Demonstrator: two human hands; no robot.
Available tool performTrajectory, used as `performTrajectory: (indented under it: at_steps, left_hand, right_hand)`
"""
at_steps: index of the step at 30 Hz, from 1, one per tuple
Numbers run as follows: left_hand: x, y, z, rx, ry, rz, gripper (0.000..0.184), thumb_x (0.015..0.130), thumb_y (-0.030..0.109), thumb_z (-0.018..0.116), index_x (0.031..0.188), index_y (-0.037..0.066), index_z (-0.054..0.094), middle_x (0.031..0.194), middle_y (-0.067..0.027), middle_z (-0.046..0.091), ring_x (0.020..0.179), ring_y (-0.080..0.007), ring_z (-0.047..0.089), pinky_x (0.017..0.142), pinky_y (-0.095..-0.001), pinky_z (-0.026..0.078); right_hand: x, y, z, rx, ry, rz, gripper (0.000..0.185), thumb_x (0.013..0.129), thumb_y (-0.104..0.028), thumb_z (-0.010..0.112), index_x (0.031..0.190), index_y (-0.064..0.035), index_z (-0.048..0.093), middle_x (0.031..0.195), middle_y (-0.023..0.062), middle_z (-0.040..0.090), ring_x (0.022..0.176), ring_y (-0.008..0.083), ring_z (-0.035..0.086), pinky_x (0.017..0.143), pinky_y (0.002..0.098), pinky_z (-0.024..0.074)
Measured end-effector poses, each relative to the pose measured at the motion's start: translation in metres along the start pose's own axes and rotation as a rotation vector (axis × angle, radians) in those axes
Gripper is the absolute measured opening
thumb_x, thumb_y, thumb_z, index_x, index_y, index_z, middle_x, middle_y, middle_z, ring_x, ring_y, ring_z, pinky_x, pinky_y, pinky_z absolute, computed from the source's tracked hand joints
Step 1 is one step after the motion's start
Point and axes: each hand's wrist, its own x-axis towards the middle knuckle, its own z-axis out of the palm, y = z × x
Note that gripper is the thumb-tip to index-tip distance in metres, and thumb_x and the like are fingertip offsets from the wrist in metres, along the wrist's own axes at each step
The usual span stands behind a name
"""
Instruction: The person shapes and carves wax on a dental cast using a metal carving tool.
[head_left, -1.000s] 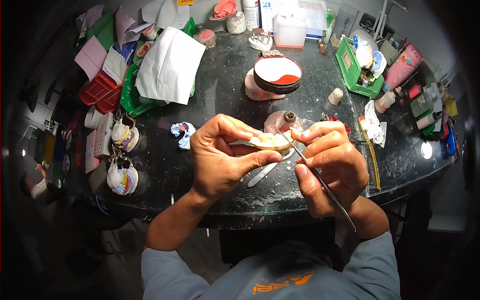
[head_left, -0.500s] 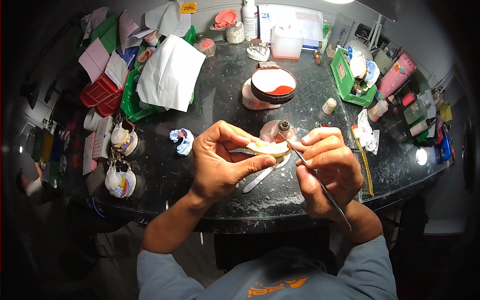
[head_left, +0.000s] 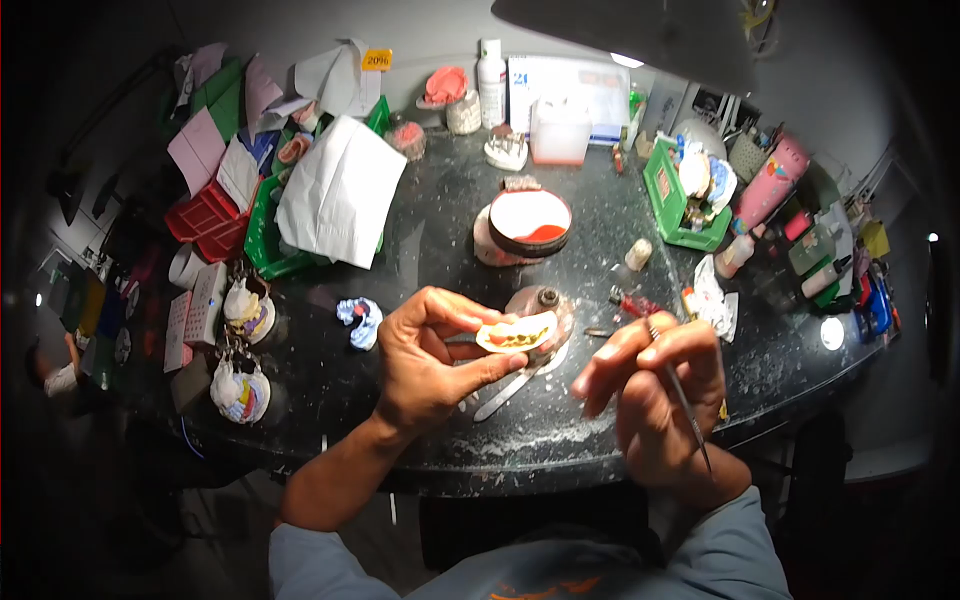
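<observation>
My left hand (head_left: 422,352) pinches a pale, curved dental model (head_left: 517,333) between thumb and fingers, its yellowish and reddish inner side facing up. In my right hand (head_left: 655,390), apart from the model and to its right, is a slim metal dental carver (head_left: 686,408) whose lower tip points down toward my wrist. Just behind the model stands a small glass burner (head_left: 547,298) with a dark metal top, partly hidden. A flat-bladed knife (head_left: 502,396) lies on the bench below the model.
A round dish (head_left: 530,222) with red material stands farther back. Dental casts (head_left: 240,388) sit at the left, near a blue moulded piece (head_left: 360,322). Green bins (head_left: 690,225) flank the dark bench (head_left: 430,220), with a lamp shade (head_left: 640,35) overhead. White crumbs are scattered near the front edge.
My right hand has drawn the carver away from the model, down and to the right. My left hand has tilted the model so its inner side shows more. The view has shifted.
</observation>
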Motion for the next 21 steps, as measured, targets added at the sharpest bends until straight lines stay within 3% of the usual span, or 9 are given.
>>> performTrajectory:
  at_steps: [4,6,7,8,10,13,17,20,21]
  left_hand:
    - [0.001,0.002,-0.002,0.0,0.027,0.008,0.041,0.071,-0.015,0.08,0.093,0.002,0.05,0.103,-0.0164,0.063,0.103,-0.0262,0.069,0.09,-0.0381,0.062]
    - [0.002,0.001,-0.003,-0.014,0.011,0.045,0.04,0.072,-0.016,0.079,0.094,0.001,0.05,0.103,-0.0181,0.064,0.102,-0.0259,0.069,0.089,-0.0361,0.063]
    - [0.003,-0.002,-0.007,0.046,-0.031,0.075,0.041,0.072,-0.017,0.078,0.094,0.001,0.049,0.103,-0.018,0.064,0.103,-0.0261,0.069,0.089,-0.0367,0.063]
    - [0.003,-0.002,-0.006,0.032,-0.024,0.069,0.041,0.072,-0.016,0.078,0.094,0.001,0.049,0.104,-0.018,0.064,0.103,-0.0262,0.069,0.089,-0.0368,0.063]
    - [0.002,-0.002,-0.003,0.008,-0.007,0.072,0.041,0.072,-0.016,0.079,0.094,0.001,0.049,0.104,-0.0181,0.064,0.103,-0.0266,0.069,0.09,-0.0374,0.063]
    - [0.0,0.001,-0.003,0.011,-0.011,0.053,0.042,0.072,-0.017,0.079,0.095,0.001,0.049,0.106,-0.0179,0.063,0.104,-0.027,0.069,0.091,-0.0379,0.062]
    - [-0.001,0.007,0.004,-0.017,0.046,0.012,0.046,0.066,-0.018,0.082,0.092,0.004,0.052,0.099,-0.0144,0.064,0.101,-0.0259,0.069,0.09,-0.0401,0.06]
    - [0.001,0.005,0.0,0.002,0.001,0.077,0.042,0.067,-0.017,0.082,0.09,0.003,0.053,0.098,-0.0154,0.066,0.099,-0.0259,0.07,0.089,-0.0405,0.061]
    - [-0.001,0.006,0.001,0.003,-0.012,0.07,0.041,0.067,-0.017,0.082,0.089,0.003,0.054,0.097,-0.0157,0.066,0.098,-0.0255,0.07,0.089,-0.0403,0.061]
  right_hand:
    - [-0.004,-0.041,0.023,0.603,-0.111,0.316,0.059,0.085,0.011,0.067,0.13,-0.0058,0.032,0.146,0.0355,0.034,0.114,0.039,0.065,0.089,0.0369,0.0585]
    - [-0.006,-0.055,0.036,0.824,-0.075,0.315,0.063,0.083,0.012,0.068,0.131,-0.0019,0.03,0.143,0.0395,0.03,0.109,0.0452,0.064,0.089,0.0461,0.0581]
    - [-0.01,-0.056,0.038,0.942,-0.1,0.276,0.069,0.082,0.01,0.071,0.134,0.001,0.027,0.147,0.0443,0.02,0.109,0.0536,0.062,0.092,0.0565,0.0571]
    - [-0.009,-0.062,0.046,1.023,-0.065,0.267,0.067,0.08,0.014,0.07,0.131,0.0014,0.028,0.144,0.0449,0.025,0.099,0.0491,0.067,0.083,0.0533,0.0613]
    - [-0.008,-0.055,0.045,0.997,-0.28,0.184,0.076,0.079,0.014,0.074,0.137,-0.004,0.028,0.148,0.0462,0.018,0.102,0.0401,0.07,0.081,0.0392,0.0611]
    - [-0.019,-0.047,0.053,1.056,-0.295,0.079,0.072,0.079,0.013,0.075,0.134,0.0,0.03,0.144,0.0473,0.024,0.099,0.0391,0.07,0.082,0.0364,0.061]
    - [-0.049,-0.069,0.064,0.984,-0.069,0.227,0.064,0.08,0.009,0.077,0.129,0.0051,0.036,0.142,0.0464,0.03,0.102,0.0387,0.07,0.085,0.0363,0.0605]
    - [-0.069,-0.078,0.068,0.91,-0.107,0.328,0.06,0.08,0.003,0.08,0.125,0.0061,0.039,0.14,0.043,0.035,0.106,0.039,0.068,0.092,0.0364,0.0584]
    - [-0.077,-0.081,0.066,0.891,-0.11,0.377,0.06,0.079,0.005,0.079,0.125,0.0045,0.04,0.142,0.0409,0.035,0.104,0.0361,0.069,0.086,0.0344,0.0604]
